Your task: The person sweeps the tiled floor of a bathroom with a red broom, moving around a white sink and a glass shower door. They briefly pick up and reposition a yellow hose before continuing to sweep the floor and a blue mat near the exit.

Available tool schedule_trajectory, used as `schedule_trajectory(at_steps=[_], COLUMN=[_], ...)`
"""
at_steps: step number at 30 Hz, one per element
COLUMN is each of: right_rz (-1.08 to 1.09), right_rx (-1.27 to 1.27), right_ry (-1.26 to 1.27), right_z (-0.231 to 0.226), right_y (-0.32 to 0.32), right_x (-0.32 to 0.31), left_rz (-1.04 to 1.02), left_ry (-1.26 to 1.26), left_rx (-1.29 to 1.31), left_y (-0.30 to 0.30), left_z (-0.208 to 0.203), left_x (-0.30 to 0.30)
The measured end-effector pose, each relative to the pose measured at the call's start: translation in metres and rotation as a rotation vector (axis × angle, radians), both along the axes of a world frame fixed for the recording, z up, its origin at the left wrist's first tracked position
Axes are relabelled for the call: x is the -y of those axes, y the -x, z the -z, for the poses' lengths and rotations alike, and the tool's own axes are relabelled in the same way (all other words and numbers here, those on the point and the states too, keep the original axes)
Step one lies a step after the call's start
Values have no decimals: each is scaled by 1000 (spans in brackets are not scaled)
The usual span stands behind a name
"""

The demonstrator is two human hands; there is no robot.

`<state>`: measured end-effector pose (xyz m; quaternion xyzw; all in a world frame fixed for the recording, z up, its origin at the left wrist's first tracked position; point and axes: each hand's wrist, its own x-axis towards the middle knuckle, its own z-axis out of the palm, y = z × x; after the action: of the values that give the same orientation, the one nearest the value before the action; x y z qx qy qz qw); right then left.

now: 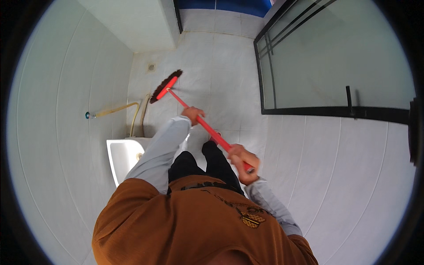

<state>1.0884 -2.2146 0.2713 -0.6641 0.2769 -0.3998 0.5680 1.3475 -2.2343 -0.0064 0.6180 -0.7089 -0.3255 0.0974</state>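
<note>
A red broom slants across the middle of the view, its dark-bristled head on the tiled floor at the far left. My left hand is wrapped round the handle partway down, nearer the broom head. Close to my body, my right hand grips the upper end of the handle, whose tip pokes out past the fingers. Both hands are closed. A floor drain lies just beyond the bristles, near the left wall.
To my left stands a white basin, with a yellowish hose running from a wall tap. A black-framed frosted glass door fills the upper right. A white wall block juts out at the upper left, beside a blue-floored opening.
</note>
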Motion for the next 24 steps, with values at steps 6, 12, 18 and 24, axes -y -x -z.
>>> schedule_trajectory(at_steps=[6, 12, 18, 24], right_rz=[-11, 92, 58, -22], right_rx=[-63, -102, -42, -99], right_ry=[-71, 50, -39, -27], right_z=[-52, -72, -32, -18], right_y=[-33, -74, -145, -269], right_x=[98, 144, 212, 244], left_rz=[-246, -58, -177, -359], left_ry=[245, 93, 37, 87], left_rx=[-110, -233, -156, -141], left_y=[-18, -23, -100, -239], left_z=[-47, -69, -30, -27], left_x=[69, 133, 196, 198])
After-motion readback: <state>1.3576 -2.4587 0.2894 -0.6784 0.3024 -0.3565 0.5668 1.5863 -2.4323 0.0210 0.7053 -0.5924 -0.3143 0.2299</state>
